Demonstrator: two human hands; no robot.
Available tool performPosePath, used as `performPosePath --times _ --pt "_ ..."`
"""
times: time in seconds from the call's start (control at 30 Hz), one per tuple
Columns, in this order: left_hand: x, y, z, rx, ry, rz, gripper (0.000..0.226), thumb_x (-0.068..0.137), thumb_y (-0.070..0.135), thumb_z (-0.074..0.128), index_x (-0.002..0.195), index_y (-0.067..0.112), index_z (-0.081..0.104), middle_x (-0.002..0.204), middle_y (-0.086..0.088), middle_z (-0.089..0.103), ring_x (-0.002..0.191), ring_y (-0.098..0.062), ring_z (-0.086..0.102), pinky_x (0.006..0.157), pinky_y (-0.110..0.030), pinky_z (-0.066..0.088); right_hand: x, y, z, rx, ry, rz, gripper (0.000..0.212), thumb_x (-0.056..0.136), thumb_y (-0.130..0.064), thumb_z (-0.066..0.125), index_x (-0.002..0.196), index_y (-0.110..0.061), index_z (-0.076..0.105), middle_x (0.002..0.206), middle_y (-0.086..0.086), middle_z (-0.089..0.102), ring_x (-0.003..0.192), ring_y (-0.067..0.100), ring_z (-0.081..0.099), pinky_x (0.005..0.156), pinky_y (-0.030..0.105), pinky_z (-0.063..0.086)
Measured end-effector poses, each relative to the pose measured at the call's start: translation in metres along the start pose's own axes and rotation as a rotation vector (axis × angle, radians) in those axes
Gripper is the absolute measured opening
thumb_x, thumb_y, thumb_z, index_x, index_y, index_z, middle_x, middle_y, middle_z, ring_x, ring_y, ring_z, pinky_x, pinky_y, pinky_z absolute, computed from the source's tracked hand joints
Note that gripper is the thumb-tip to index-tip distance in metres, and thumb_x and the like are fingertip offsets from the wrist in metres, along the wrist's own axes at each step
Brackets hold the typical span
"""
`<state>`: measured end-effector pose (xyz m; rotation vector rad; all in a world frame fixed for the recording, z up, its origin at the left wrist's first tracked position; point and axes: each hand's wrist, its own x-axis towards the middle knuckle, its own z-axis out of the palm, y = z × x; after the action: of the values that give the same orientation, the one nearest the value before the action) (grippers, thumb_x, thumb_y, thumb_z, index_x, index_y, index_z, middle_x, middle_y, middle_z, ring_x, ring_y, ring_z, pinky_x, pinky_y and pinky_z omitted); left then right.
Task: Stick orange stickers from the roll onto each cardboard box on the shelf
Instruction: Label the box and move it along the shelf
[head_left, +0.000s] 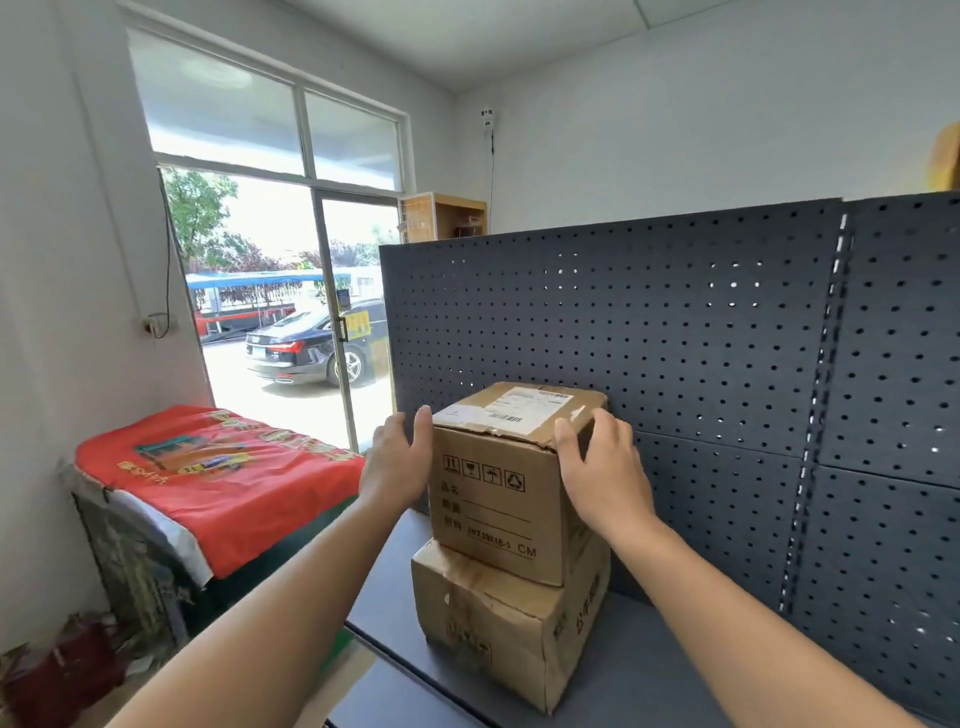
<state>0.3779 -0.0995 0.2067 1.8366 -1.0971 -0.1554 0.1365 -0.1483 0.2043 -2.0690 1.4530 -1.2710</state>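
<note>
Two cardboard boxes are stacked on the dark shelf (649, 670). The upper box (493, 499) carries a white shipping label on top and printed handling symbols on its front. It rests on the dented lower box (493, 623). My left hand (397, 460) is at the upper box's left side, fingers straight, thumb by the top left corner. My right hand (597, 467) lies against the box's right front corner, fingers spread. Neither hand holds anything else. No sticker roll and no orange sticker are in view.
A dark perforated back panel (727, 322) rises behind the boxes. A low table with a red cloth (218, 467) stands to the left, below the window and glass door (337, 322). Bags and clutter (67, 670) lie on the floor at the lower left.
</note>
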Motion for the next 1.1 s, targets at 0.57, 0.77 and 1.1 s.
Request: performPosePath --times 0.57,0.77,1.1 --pt "0.015 0.025 0.030 -0.604 -0.191 -0.291 0.035 0.088 0.047 0.059 0.094 0.014 0.068 0.079 -0.007 0.065 0.077 -0.023 0.059 0.067 -0.034 0.045 0.008 -0.015 0.024 0.499 -0.118 0.364 0.085 0.098 -0.061 0.036 0.163 -0.011 0.012 0.167 0.010 0.025 0.149 0.030 0.032 0.121 0.055 0.032" --pt "-0.002 0.031 0.024 -0.600 -0.147 -0.287 0.030 0.090 0.043 0.056 0.085 0.015 0.064 0.069 -0.004 0.058 0.067 -0.020 0.053 0.057 -0.030 0.039 0.000 -0.031 0.003 0.454 -0.101 0.335 0.090 0.089 -0.063 0.027 0.161 -0.011 0.016 0.166 0.010 0.027 0.150 0.031 0.031 0.120 0.056 0.031" --pt "-0.074 0.081 0.025 -0.606 -0.109 -0.149 0.034 0.086 0.047 0.053 0.087 0.015 0.064 0.078 -0.008 0.054 0.075 -0.024 0.053 0.066 -0.040 0.042 -0.022 0.004 -0.073 0.502 -0.111 0.330 0.088 0.077 -0.075 0.030 0.150 -0.028 0.041 0.143 -0.003 0.056 0.129 0.022 0.053 0.110 0.051 0.045"
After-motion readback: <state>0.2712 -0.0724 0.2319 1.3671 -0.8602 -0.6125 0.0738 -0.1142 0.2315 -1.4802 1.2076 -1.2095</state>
